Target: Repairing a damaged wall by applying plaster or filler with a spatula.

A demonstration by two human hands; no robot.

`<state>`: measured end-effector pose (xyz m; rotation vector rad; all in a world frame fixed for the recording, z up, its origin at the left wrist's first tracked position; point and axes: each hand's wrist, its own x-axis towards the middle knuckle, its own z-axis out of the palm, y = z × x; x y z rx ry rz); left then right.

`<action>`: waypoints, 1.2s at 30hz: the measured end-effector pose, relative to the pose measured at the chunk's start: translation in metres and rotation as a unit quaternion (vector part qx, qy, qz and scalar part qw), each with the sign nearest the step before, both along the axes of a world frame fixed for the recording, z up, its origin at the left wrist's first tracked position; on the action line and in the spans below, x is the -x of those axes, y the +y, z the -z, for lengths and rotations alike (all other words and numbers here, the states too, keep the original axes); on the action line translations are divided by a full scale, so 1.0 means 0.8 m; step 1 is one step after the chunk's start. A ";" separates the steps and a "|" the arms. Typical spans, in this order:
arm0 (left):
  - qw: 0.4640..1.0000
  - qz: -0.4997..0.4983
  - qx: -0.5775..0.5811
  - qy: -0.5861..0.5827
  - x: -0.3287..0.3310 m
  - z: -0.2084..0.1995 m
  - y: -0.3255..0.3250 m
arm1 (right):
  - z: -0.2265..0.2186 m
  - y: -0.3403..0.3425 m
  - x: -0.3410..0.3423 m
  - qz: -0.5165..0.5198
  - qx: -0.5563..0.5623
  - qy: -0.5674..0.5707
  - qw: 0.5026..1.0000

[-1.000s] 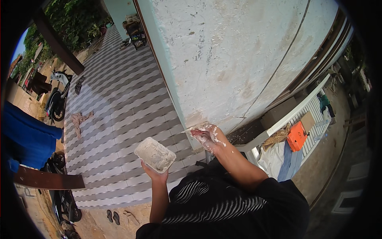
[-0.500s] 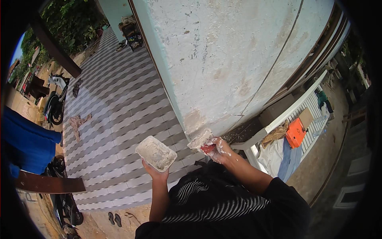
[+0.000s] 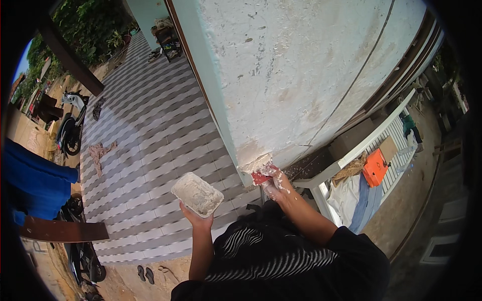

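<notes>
My left hand (image 3: 197,218) is closed on the near side of a rectangular tub (image 3: 197,194) coated and filled with pale, wet-looking putty. In my right hand (image 3: 275,184), smeared with white, is a red putty scraper (image 3: 261,177). A band of pale putty (image 3: 255,164) lies along the scraper's far edge, against the bottom corner of the wall (image 3: 281,95). That wall is white to pale green, with rough, chipped and stained patches. Putty hides the scraper's blade edge.
Grey-and-white tiles (image 3: 150,150) cover the porch floor at left, where a crumpled cloth (image 3: 102,156) lies. At right a white slatted bench (image 3: 396,138) bears an orange box (image 3: 375,167) and fabric. A motorbike (image 3: 72,123) and blue cloth (image 3: 37,175) are far left.
My right hand has moved the scraper against the wall's lower corner, and its face has turned so more red shows. The tub in my left hand has barely moved.
</notes>
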<state>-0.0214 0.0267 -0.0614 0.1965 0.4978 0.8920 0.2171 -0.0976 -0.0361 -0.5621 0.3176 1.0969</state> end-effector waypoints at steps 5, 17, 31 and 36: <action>1.000 0.024 -0.006 -0.001 -0.010 0.000 -0.003 | -0.027 -0.016 0.004 0.008 -0.027 -0.026 0.999; 0.999 0.036 -0.001 -0.008 -0.006 -0.002 -0.015 | -0.050 -0.055 -0.037 0.037 -0.088 -0.046 0.994; 1.000 -0.009 -0.010 -0.004 0.010 0.001 -0.014 | 0.054 0.008 0.033 -0.014 0.019 -0.015 1.000; 1.000 -0.011 -0.011 0.001 0.008 -0.010 -0.018 | 0.007 0.007 0.023 -0.014 0.012 0.039 0.999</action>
